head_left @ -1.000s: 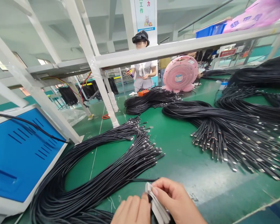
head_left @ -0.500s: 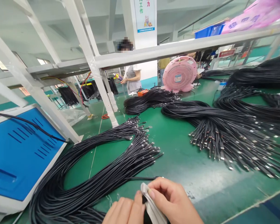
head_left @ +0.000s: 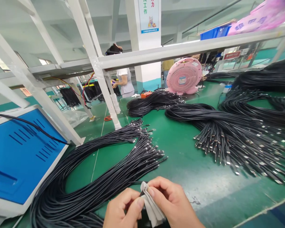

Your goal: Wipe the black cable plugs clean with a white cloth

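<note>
At the lower middle of the head view, my right hand (head_left: 172, 201) pinches a folded light grey cloth (head_left: 154, 212). Beside it, my left hand (head_left: 124, 207) is closed, thumb against fingers, on a black cable (head_left: 141, 193) whose end runs into the cloth. The cable's connector is hidden by the cloth and fingers. Just beyond my hands, a long bundle of black cables (head_left: 104, 172) curves over the green table (head_left: 180, 167), its metal connector ends pointing right.
More black cable bundles (head_left: 218, 120) lie to the right and at the back. A pink fan (head_left: 185, 76) stands behind them. At left are a blue and white machine (head_left: 21, 158) and white frame posts (head_left: 104, 82). A co-worker (head_left: 125, 82) stands beyond the table.
My left hand has turned and lifted so its thumb and fingers now pinch the cable at the cloth. The cloth has shifted slightly left. The co-worker has moved left.
</note>
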Action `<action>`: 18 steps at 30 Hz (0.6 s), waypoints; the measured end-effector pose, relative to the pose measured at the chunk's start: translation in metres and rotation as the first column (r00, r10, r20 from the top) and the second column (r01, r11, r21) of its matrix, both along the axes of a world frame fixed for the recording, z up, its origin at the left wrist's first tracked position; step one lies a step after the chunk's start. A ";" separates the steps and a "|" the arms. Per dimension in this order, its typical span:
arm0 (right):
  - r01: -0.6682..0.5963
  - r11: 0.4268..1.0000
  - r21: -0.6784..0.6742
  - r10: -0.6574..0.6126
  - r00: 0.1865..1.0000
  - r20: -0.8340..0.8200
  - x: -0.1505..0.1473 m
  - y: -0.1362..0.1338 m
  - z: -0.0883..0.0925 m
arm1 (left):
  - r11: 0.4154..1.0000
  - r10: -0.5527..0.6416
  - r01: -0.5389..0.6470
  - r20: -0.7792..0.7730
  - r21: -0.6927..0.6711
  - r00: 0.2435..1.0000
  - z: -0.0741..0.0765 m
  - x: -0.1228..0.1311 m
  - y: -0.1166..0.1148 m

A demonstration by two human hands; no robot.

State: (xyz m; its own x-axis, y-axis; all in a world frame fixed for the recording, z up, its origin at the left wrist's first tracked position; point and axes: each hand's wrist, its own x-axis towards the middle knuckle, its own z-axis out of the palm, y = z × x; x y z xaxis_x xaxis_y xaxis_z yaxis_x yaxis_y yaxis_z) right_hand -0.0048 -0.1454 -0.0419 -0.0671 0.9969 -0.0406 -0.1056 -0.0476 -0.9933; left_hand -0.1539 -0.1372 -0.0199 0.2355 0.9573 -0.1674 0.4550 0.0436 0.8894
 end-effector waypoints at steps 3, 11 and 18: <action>0.031 0.998 -0.060 -0.036 0.995 -0.088 0.001 0.002 0.001 | 0.991 -0.007 0.024 0.131 -0.129 0.991 0.000 -0.001 0.007; -0.014 1.000 -0.016 0.014 1.000 -0.022 -0.001 0.005 0.010 | 0.990 -0.043 0.062 0.145 -0.129 0.988 0.002 -0.002 0.006; 0.014 0.996 -0.090 -0.016 1.000 -0.018 0.000 0.004 0.003 | 0.979 -0.009 0.074 0.324 -0.189 0.946 -0.007 -0.009 0.011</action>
State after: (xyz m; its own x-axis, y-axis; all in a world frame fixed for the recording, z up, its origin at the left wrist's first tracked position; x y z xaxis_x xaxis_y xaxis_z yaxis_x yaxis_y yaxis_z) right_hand -0.0051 -0.1416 -0.0388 -0.0539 0.9902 -0.1291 -0.1253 -0.1350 -0.9829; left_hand -0.1629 -0.1265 -0.0264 0.3469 0.9012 -0.2599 0.1529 0.2191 0.9637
